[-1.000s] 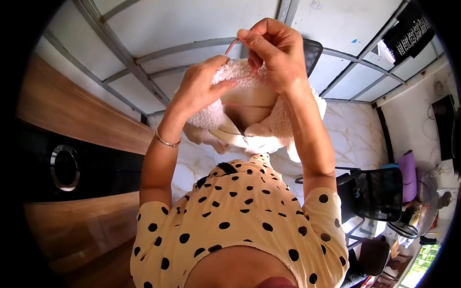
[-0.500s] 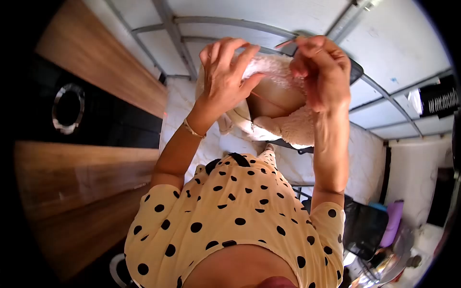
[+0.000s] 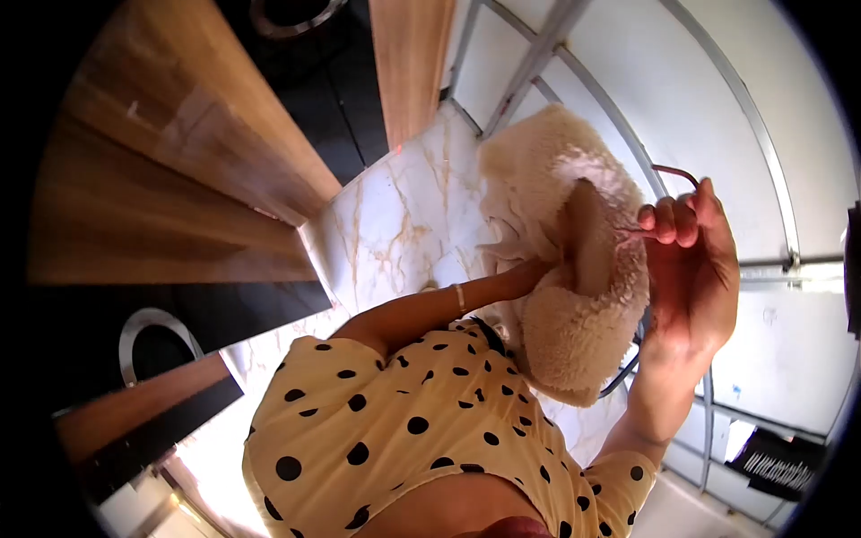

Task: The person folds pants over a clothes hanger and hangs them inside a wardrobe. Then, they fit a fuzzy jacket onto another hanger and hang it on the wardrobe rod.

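A cream, fluffy fleece piece (image 3: 574, 345) hangs in front of me, with a smooth beige lining (image 3: 587, 242) showing through its opening. My left hand (image 3: 549, 262) reaches into that opening from below; its fingers are hidden by the fabric. At the far right edge of the fleece, my right hand (image 3: 689, 255) is raised with the fingers curled together. They pinch a thin reddish-brown cord (image 3: 679, 170), whose curved end sticks out above the fingers. A thin strand also runs from these fingers to the fleece.
A wall of white panels in a grey metal frame (image 3: 753, 99) rises close behind my right hand. Wood-and-black cabinets (image 3: 179, 152) with silver rings stand at left. Marble-patterned floor (image 3: 404, 215) lies between. A black label (image 3: 776, 462) is at lower right.
My view has turned. My left hand has gone from above the fleece into its opening. My right hand has moved outward, still pinching the cord.
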Demonstrator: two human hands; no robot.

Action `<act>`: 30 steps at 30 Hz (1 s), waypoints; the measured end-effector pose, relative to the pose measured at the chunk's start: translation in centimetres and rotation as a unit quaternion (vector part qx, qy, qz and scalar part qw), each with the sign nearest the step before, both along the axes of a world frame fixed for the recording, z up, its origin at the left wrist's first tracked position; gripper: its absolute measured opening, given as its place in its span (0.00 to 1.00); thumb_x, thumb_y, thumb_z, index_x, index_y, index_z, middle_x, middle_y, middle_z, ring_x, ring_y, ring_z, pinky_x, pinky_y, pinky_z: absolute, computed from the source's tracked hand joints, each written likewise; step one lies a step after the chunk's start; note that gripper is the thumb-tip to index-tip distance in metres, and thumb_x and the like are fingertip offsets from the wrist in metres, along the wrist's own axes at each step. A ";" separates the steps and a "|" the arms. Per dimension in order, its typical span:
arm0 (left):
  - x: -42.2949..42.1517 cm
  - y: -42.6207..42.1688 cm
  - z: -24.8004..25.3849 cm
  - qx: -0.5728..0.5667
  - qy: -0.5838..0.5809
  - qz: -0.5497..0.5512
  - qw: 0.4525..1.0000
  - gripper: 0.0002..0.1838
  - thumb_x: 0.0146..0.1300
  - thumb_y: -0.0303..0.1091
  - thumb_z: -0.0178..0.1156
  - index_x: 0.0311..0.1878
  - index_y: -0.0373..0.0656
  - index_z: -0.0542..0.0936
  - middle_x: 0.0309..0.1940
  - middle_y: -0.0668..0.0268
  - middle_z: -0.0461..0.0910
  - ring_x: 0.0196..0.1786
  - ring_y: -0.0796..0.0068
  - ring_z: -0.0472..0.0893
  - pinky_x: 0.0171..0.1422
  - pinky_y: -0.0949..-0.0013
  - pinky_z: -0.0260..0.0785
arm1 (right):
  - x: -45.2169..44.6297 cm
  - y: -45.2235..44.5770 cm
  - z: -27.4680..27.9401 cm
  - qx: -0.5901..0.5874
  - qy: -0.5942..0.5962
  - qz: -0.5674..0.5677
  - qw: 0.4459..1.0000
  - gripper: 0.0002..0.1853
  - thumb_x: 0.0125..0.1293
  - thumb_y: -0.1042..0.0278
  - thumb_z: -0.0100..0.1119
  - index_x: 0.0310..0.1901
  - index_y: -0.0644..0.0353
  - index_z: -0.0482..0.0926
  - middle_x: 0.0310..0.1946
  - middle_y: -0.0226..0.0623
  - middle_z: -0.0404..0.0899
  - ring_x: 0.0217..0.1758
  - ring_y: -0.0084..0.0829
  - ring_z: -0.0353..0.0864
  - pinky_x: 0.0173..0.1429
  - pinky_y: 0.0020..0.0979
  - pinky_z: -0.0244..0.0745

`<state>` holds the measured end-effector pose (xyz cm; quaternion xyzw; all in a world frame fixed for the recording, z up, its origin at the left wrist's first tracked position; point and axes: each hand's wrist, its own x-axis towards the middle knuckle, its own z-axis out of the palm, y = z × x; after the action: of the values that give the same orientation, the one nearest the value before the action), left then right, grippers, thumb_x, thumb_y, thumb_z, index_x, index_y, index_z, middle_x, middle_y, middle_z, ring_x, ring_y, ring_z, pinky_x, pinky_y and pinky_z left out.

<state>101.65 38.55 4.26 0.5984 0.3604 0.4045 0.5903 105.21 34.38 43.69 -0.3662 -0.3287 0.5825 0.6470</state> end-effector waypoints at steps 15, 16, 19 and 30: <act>-9.2 -9.3 13.9 0.224 0.204 0.411 0.860 0.25 0.57 0.28 0.69 0.58 0.36 0.75 0.59 0.50 0.72 0.60 0.47 0.74 0.64 0.54 0.68 | 3.3 -1.0 -4.4 0.005 -0.020 0.179 0.984 0.10 0.72 0.74 0.56 0.30 0.57 0.70 0.19 0.26 0.61 0.24 0.23 0.59 0.34 0.29 0.61; -9.5 -10.4 15.6 0.303 0.224 0.473 0.797 0.30 0.53 0.26 0.72 0.61 0.37 0.73 0.59 0.51 0.73 0.62 0.48 0.74 0.64 0.54 0.68 | 3.2 -1.8 -4.9 0.005 -0.011 0.213 0.977 0.09 0.72 0.75 0.55 0.31 0.58 0.70 0.19 0.27 0.61 0.24 0.22 0.59 0.34 0.28 0.60; -9.7 -13.7 18.9 0.381 0.269 0.484 0.740 0.36 0.45 0.26 0.72 0.62 0.39 0.73 0.65 0.51 0.71 0.67 0.47 0.71 0.72 0.46 0.60 | 1.7 -4.5 -6.2 0.018 -0.039 0.312 0.949 0.08 0.72 0.74 0.55 0.32 0.62 0.70 0.20 0.29 0.65 0.24 0.23 0.63 0.34 0.29 0.64; -14.7 -28.5 19.2 0.357 0.436 0.509 0.650 0.16 0.45 0.35 0.68 0.39 0.43 0.81 0.50 0.58 0.77 0.57 0.56 0.74 0.74 0.33 0.53 | -7.9 -13.0 -10.5 0.015 0.006 0.597 0.802 0.08 0.73 0.75 0.55 0.33 0.63 0.71 0.21 0.30 0.69 0.24 0.23 0.68 0.35 0.30 0.70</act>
<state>86.98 10.04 23.46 0.5927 0.6521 0.4315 -0.1933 97.30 21.35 33.18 -0.0839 -0.4869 0.8508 0.1790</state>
